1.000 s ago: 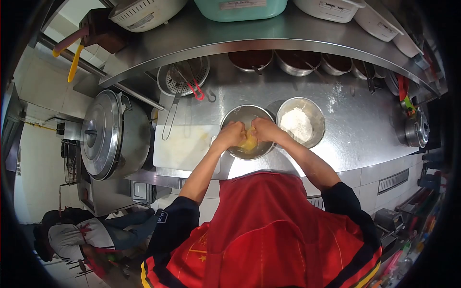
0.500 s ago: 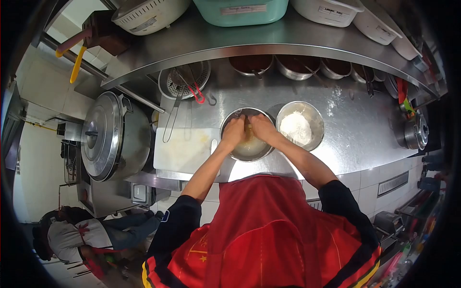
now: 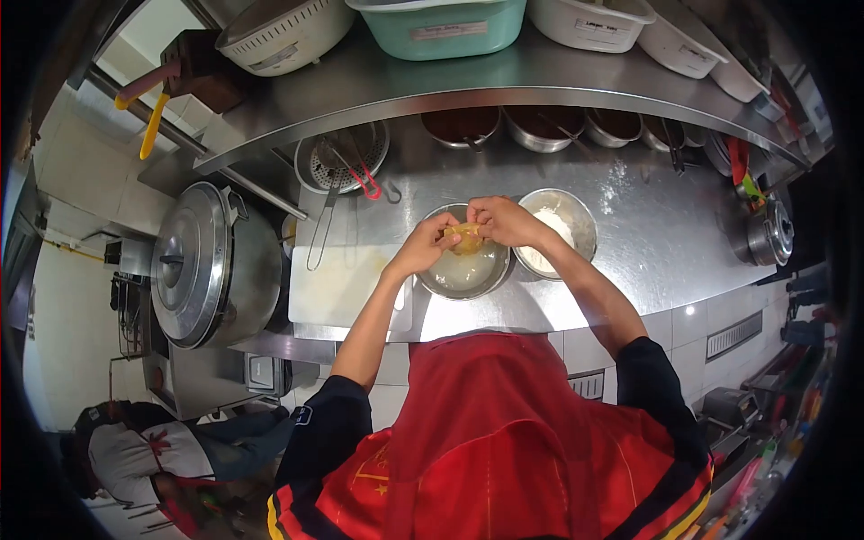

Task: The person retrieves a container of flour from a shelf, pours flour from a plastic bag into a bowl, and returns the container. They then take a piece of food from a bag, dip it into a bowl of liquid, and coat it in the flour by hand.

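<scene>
- Yellow, battered food piece [image 3: 466, 237] was pinched between both hands, lifted clear of the batter it had been pressed into half a second earlier.
- Left hand [image 3: 425, 247] curled closed on it from 9 o'clock; right hand [image 3: 504, 222] gripped from 3 o'clock.
- Steel batter bowl [image 3: 462, 274] sat directly beneath.
- Flour bowl [image 3: 576, 225] touched it at 2 o'clock, likely next for coating.
- White cutting board [image 3: 346, 283] lay at 9 o'clock.

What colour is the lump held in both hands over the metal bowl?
Yellowish-orange; the lump shows in the head view, between the left hand and right hand.
</scene>
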Demonstrator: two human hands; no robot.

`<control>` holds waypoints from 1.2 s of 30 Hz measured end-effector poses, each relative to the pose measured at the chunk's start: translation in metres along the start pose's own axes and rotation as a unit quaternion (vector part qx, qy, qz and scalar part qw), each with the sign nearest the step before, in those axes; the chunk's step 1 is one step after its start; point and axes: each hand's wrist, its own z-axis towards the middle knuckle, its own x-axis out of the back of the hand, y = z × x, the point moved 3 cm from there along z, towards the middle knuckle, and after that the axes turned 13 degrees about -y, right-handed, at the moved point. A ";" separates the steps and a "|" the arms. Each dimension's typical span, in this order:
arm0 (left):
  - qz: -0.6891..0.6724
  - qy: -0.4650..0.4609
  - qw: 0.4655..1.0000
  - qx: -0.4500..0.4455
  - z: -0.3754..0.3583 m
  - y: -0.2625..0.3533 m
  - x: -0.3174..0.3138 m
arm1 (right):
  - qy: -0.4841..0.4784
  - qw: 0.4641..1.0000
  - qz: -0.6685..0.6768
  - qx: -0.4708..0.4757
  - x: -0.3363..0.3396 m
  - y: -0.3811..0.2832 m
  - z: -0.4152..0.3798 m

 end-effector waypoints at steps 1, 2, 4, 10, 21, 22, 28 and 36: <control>-0.007 0.007 1.000 -0.008 0.000 -0.004 0.000 | 0.019 1.000 0.008 0.005 0.000 0.003 0.000; -0.017 0.013 1.000 -0.014 0.000 -0.003 -0.001 | 0.029 0.999 -0.002 0.019 -0.003 0.005 0.001; 0.078 0.016 0.997 0.017 -0.003 -0.004 0.002 | 0.052 0.997 -0.022 0.044 -0.011 0.011 0.000; 0.118 0.036 0.992 0.017 -0.008 -0.017 0.009 | 0.120 0.980 0.158 -0.013 -0.043 0.029 0.009; 0.070 -0.007 0.995 0.077 -0.017 -0.031 0.009 | 0.144 0.969 0.201 -0.025 -0.061 0.040 0.013; 0.078 0.008 0.995 0.060 -0.017 -0.029 0.007 | 0.139 0.965 0.221 -0.020 -0.060 0.042 0.012; 0.087 0.089 0.992 -0.005 0.014 0.029 -0.030 | 0.126 0.943 0.305 0.039 -0.013 0.030 -0.038; 0.090 -0.049 0.994 0.031 0.120 0.033 -0.113 | 0.098 0.955 0.257 -0.112 0.058 0.088 -0.140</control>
